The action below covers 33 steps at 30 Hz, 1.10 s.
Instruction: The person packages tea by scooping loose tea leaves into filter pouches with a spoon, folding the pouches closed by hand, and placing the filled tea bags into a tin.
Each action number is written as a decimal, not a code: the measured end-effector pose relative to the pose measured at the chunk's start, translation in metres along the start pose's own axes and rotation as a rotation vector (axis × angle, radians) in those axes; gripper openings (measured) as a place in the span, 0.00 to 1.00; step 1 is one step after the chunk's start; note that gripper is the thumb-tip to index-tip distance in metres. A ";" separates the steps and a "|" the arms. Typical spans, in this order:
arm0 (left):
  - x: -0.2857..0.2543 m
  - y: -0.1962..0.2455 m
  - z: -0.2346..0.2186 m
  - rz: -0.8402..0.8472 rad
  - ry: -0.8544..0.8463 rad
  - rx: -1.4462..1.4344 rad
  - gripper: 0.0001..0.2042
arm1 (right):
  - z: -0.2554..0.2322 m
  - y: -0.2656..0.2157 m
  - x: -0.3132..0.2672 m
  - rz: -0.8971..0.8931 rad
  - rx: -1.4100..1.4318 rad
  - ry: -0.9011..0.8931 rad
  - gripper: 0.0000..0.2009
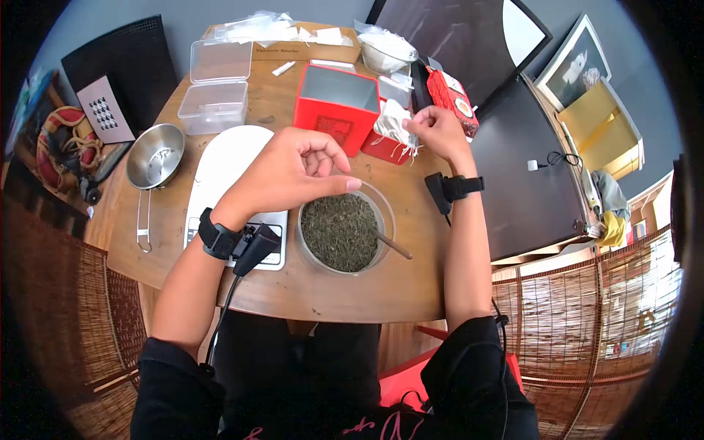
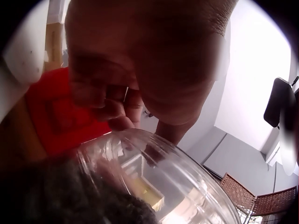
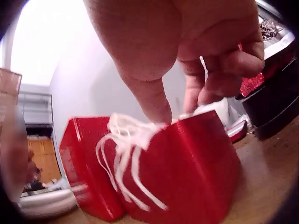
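My left hand (image 1: 301, 167) hovers over the far rim of a clear round tub (image 1: 389, 209), fingers loosely curled, thumb stretched out, holding nothing. Dark green dried leaves, like loose tea (image 1: 339, 231), fill much of the tub. A spoon with a brownish handle (image 1: 396, 246) leans out over its right side. At the small red box (image 1: 385, 149), my right hand (image 1: 444, 136) pinches a white drawstring bag (image 1: 394, 121) between thumb and forefinger. Loose white strings (image 3: 126, 163) hang over the box's edge in the right wrist view. The fingertips are partly hidden behind the rim there.
A large open red box (image 1: 337, 110) stands left of the small one. A white kitchen scale (image 1: 224, 169) lies under my left forearm, beside a metal pan (image 1: 156, 155) and an open clear plastic box (image 1: 213, 106). A cardboard box (image 1: 293, 51) and a bag-covered bowl (image 1: 386, 55) stand behind.
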<state>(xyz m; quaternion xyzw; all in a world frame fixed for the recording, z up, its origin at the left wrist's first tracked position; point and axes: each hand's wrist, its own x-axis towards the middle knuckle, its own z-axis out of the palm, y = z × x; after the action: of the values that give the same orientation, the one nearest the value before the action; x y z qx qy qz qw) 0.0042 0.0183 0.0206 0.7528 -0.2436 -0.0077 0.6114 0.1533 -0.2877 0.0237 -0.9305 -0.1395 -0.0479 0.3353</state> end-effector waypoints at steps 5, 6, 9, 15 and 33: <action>0.002 -0.011 0.001 -0.074 -0.031 -0.045 0.09 | 0.008 -0.005 -0.002 -0.082 -0.282 0.273 0.30; 0.003 -0.013 0.001 -0.053 -0.010 -0.030 0.09 | 0.007 -0.007 -0.002 -0.121 -0.307 0.281 0.28; 0.004 -0.015 0.003 -0.040 0.013 -0.018 0.08 | 0.006 -0.007 0.003 -0.232 -0.241 0.408 0.19; 0.004 -0.020 0.002 -0.020 0.010 0.051 0.04 | -0.037 -0.087 -0.038 -0.368 0.212 0.084 0.08; 0.010 -0.034 -0.006 0.004 0.241 0.230 0.08 | -0.035 -0.128 -0.080 -0.283 -0.044 -0.642 0.08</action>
<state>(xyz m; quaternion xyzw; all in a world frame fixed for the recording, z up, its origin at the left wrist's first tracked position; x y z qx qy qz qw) 0.0268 0.0247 -0.0066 0.8130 -0.1694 0.1117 0.5458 0.0400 -0.2344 0.1143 -0.8766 -0.3642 0.1980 0.2445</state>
